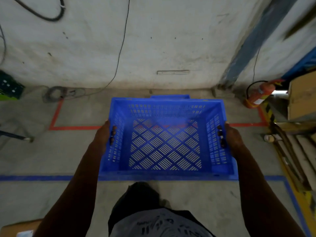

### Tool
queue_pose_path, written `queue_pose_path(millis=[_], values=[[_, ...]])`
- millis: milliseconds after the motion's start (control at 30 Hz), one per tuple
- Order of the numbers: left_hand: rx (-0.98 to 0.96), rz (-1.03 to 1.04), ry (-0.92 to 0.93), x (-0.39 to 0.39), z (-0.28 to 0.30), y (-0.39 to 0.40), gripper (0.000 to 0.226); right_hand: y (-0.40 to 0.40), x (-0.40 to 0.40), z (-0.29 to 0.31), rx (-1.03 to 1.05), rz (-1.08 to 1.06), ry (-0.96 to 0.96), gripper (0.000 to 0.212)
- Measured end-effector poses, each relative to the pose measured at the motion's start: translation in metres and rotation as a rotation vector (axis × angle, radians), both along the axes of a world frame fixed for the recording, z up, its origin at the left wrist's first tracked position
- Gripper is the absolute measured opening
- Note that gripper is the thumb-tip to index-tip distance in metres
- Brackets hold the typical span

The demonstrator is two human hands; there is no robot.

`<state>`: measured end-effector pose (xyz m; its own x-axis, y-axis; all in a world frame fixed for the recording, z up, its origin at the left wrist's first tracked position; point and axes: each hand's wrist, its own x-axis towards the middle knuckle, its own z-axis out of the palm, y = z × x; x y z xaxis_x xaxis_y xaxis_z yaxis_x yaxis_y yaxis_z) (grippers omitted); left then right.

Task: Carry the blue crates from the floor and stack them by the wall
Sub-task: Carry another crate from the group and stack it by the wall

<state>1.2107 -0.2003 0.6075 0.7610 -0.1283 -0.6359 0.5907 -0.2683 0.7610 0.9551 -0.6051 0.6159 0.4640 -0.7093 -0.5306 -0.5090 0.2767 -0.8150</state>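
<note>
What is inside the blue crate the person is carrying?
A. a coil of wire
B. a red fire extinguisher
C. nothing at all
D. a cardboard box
C: the blue crate, held by the left hand and right hand, is empty, with the floor showing through its slotted bottom.

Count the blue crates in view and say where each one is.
2. One blue crate is carried, gripped by the left hand and the right hand. A second crate peeks out behind its far rim, near the wall; more may be hidden.
</note>
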Motion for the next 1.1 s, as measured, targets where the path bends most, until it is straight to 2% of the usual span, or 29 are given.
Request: queue_pose_path(millis=[200,600,733,867,933,1100], values=[[0.016,-0.008,-0.001,0.111,-0.014,-0.092,0.052,-0.095,0.115,-0.017,-0.001,0.006,0.004,0.045],[0.038,-0.046,0.054,0.299,-0.048,-0.267,0.055,-0.266,0.286,-0.043,0.079,-0.010,0.072,0.043],[-0.025,-0.028,0.131,0.345,-0.077,-0.313,0.054,-0.326,0.335,-0.086,0.129,0.051,0.098,0.041],[0.053,0.011,0.112,0.372,-0.118,-0.358,0.045,-0.376,0.384,-0.139,0.160,0.105,0.128,0.041],[0.061,0.022,0.162,0.383,-0.140,-0.375,0.043,-0.396,0.403,-0.160,0.174,0.121,0.155,0.042],[0.077,0.056,0.283,0.423,-0.199,-0.409,0.052,-0.437,0.444,-0.219,0.327,0.107,0.190,0.047]])
